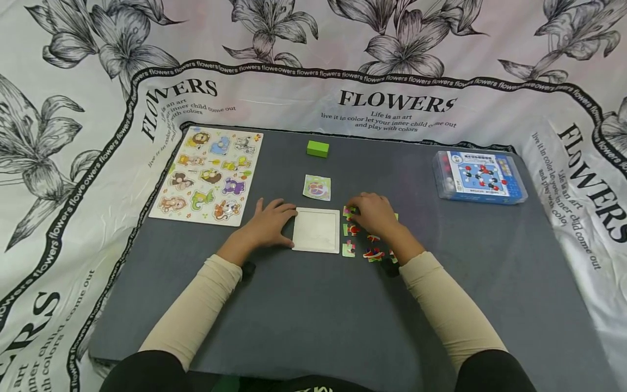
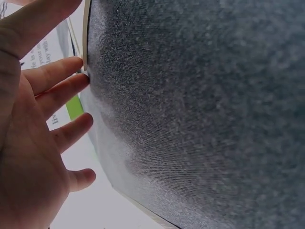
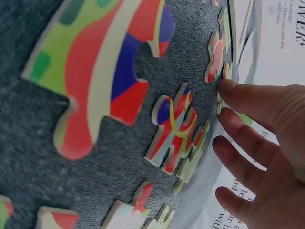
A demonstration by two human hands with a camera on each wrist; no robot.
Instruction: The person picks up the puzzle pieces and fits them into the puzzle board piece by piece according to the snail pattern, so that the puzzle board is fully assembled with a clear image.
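A white square puzzle tray [image 1: 315, 231] lies flat on the grey table. My left hand [image 1: 268, 224] rests at its left edge, fingers spread and thumb near the lower corner; in the left wrist view, fingertips [image 2: 78, 63] touch the rim. To the right of the tray, my right hand [image 1: 376, 215] pinches a small green and red puzzle piece [image 1: 348, 211] between thumb and index finger, the other fingers loose. Several colourful jigsaw pieces [image 1: 349, 249] lie below and under that hand, some partly hidden. A large red, green and blue piece [image 3: 105, 71] shows closest in the right wrist view.
Above the tray lie a small picture card [image 1: 317, 187] and a green block [image 1: 318, 148]. An animal puzzle board [image 1: 208, 177] stands at the left, a clear plastic box with a blue label [image 1: 480, 177] at the right. Flower-printed cloth [image 1: 274, 100] surrounds the grey surface.
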